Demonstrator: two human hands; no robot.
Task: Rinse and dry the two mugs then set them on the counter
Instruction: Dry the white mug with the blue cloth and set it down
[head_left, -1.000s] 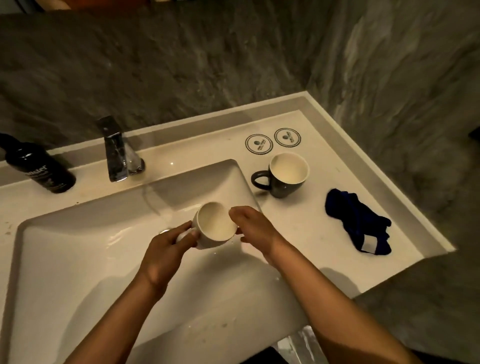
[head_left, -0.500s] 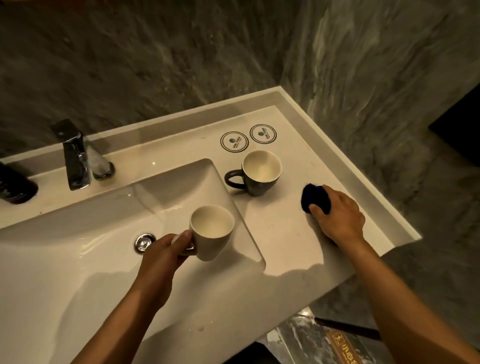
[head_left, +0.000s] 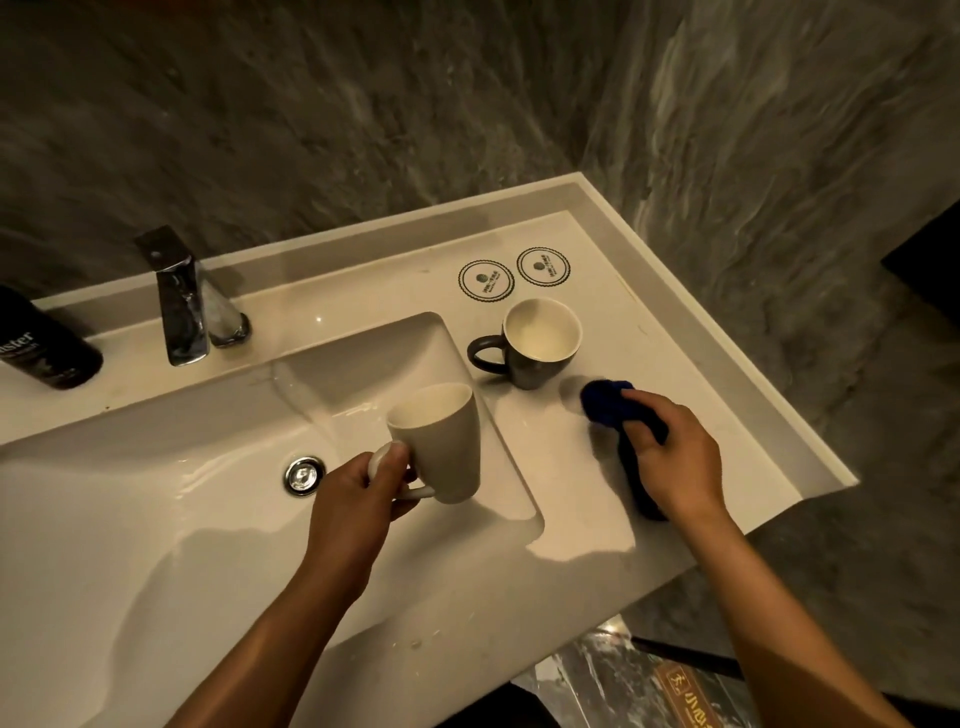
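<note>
My white mug (head_left: 439, 441), tall and tapered, sits mid-frame over the basin's right edge, tilted with its mouth away from me, held by its handle. My dark mug (head_left: 535, 344), cream inside, stands upright on the counter (head_left: 566, 467) at upper right of centre, handle pointing left.

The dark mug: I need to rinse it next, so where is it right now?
In the head view, the dark mug stands upright on the counter right of the sink basin, just in front of two round coasters, with the blue cloth nearby.
</note>
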